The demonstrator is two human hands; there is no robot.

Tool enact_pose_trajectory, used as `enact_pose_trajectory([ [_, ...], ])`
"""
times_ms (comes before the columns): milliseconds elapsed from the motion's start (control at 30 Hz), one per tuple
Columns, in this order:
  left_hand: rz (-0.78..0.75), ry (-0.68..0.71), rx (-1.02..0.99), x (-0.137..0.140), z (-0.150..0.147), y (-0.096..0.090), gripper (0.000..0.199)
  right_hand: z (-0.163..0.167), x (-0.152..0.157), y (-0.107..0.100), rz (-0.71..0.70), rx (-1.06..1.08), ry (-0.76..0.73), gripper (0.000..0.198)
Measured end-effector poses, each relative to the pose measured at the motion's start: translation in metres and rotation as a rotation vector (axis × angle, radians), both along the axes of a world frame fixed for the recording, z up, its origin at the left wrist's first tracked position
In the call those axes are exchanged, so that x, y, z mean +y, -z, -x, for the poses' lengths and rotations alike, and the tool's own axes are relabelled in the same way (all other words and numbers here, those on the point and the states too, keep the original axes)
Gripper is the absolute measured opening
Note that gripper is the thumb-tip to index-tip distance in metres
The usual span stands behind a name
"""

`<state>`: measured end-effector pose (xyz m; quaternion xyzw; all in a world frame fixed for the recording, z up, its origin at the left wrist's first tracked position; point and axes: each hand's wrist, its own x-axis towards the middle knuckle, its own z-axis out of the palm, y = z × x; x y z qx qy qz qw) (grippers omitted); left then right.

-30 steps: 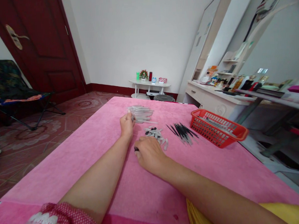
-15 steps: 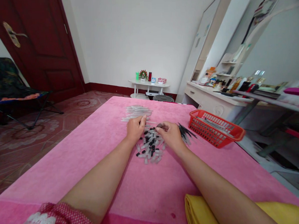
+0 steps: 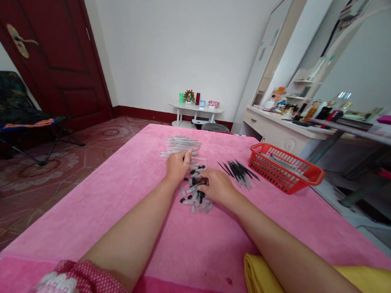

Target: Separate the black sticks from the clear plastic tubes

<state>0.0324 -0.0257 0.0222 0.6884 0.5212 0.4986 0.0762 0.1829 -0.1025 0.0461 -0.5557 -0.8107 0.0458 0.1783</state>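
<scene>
My left hand [image 3: 177, 166] rests closed at the far edge of the loose pile, fingers pinched together. A thin pale rod shows just right of its fingertips; whether they grip it is unclear. My right hand [image 3: 217, 184] is over the pile of small clear caps and black pieces [image 3: 193, 198], its fingers curled down among them. What sits between those fingertips is hidden. Beyond my left hand lies a bundle of pale, clear pen barrels [image 3: 182, 144]. To the right of my right hand is a fanned heap of thin black sticks [image 3: 239, 171], pale at their near ends.
A red plastic basket [image 3: 283, 168] with long thin items stands at the table's right edge. Yellow cloth [image 3: 268, 278] lies under my right forearm. A pink cloth [image 3: 119, 190] covers the table. A dressing table [image 3: 279, 124] with bottles is at the right.
My right hand has moved left and down into the pile of caps, uncovering more of the black sticks. My left hand stays nearly in place. The view has shifted slightly.
</scene>
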Motion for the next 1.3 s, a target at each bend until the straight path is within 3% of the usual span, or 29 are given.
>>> enact_pose_trajectory([
  [400, 0.067, 0.000, 0.079, -0.003, -0.002, -0.001, 0.052, 0.016, -0.016, -0.014, 0.024, -0.370, 0.048, 0.019],
  [667, 0.072, -0.003, 0.090, -0.004, -0.002, -0.002, 0.052, 0.011, -0.011, -0.004, -0.007, -0.252, 0.053, 0.014],
  [800, 0.069, 0.008, 0.084, -0.004, -0.002, -0.001, 0.053, 0.013, -0.008, -0.003, -0.062, -0.185, 0.055, 0.021],
  [1033, 0.081, -0.001, 0.098, -0.004, -0.004, 0.000, 0.054, 0.023, -0.003, 0.000, -0.099, -0.223, 0.038, 0.017],
  [1167, 0.068, 0.002, 0.095, -0.004, -0.003, 0.000, 0.053, 0.019, 0.000, 0.006, -0.154, -0.059, 0.050, 0.012],
  [1300, 0.060, 0.005, 0.108, -0.003, -0.002, 0.000, 0.053, 0.008, 0.009, 0.014, -0.070, 0.419, 0.102, 0.008],
])
